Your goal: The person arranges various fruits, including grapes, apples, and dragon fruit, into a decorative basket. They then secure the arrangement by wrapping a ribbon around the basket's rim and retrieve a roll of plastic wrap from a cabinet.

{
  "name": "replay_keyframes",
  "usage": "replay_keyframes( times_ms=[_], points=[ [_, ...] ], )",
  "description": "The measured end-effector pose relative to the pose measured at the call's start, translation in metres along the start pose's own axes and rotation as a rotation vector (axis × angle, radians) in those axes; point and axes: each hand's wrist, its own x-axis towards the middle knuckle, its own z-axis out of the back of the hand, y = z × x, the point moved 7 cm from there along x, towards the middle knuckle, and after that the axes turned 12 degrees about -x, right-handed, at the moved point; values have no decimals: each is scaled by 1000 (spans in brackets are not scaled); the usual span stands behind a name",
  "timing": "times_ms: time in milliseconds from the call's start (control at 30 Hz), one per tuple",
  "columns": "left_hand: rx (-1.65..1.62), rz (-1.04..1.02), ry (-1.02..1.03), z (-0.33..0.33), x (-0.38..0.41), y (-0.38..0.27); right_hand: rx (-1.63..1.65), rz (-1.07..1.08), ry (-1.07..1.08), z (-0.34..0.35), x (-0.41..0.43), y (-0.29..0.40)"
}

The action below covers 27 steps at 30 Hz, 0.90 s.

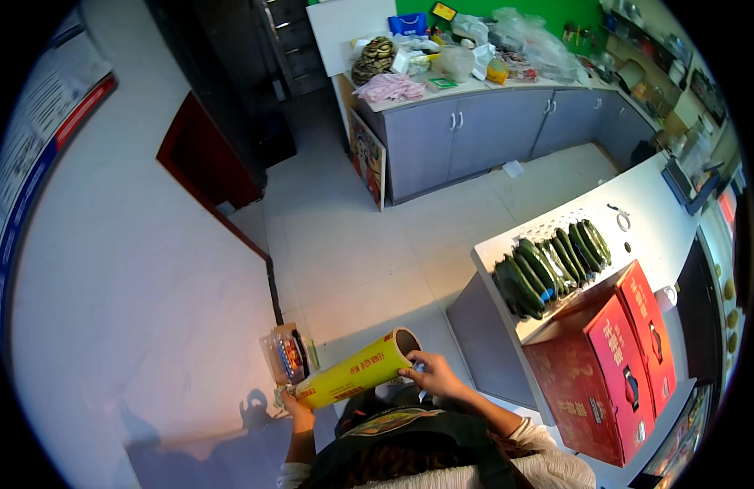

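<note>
A thick yellow roll of plastic wrap (355, 374), printed with red writing, slants across in front of my body. Its hollow cardboard core (407, 342) faces up and to the right. My left hand (299, 411) supports the lower left end, with some fingers hidden behind it. At the upper right end, my right hand (435, 374) pinches the rim. A small pale scrap (420, 367) shows by the right fingers; I cannot tell what it is. To the right, several dark green cucumbers (536, 269), some in shiny film, lie in a row on the white counter (649, 202).
Two red carton boxes (603, 379) with handles stand at the counter's near side. A roll of tape (623, 221) lies beyond the cucumbers. Blue-grey cabinets (475, 131) carry bags and clutter at the back. A framed picture (368, 160) leans there. By the left wall sits a clear container (285, 354).
</note>
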Motion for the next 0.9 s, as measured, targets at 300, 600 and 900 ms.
replay_keyframes(
  times_ms=[300, 600, 900],
  points=[
    [29, 276, 247, -324, 186, 4, 211, -256, -212, 94, 205, -29],
    [850, 313, 758, -778, 242, 220, 632, -414, -983, 293, 290, -58],
    [1277, -189, 1233, -1086, 151, 470, 213, -502, -1656, 551, 307, -154]
  ],
)
